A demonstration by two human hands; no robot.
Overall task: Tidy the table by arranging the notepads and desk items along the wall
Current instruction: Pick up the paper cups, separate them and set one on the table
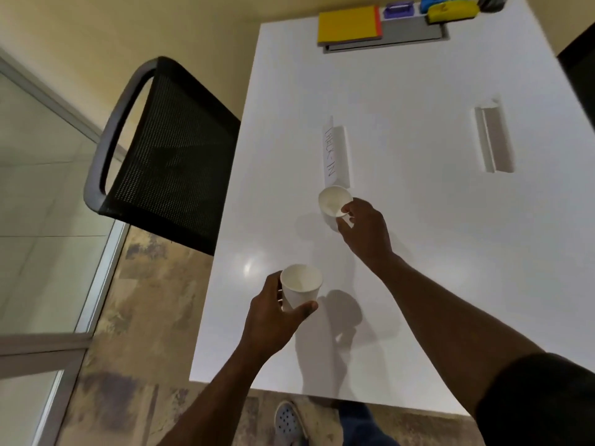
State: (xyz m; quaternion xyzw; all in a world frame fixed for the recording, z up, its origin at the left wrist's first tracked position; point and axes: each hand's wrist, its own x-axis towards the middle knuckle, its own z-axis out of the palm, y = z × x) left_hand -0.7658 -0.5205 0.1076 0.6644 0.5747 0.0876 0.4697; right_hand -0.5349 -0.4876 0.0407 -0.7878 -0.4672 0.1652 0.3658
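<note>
White table (418, 220), notepads (349, 24) at the wall. My left hand (277, 320) wraps one paper cup (301, 286); my right hand (367, 231) pinches another cup's (335, 201) rim. Light, crushable, I judge: grip gently.

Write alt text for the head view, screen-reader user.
A person's left hand and right hand each hold a white paper cup, near and far, over a white table. A "CHECK-IN" tent card stands beyond; notepads line the wall.
</note>
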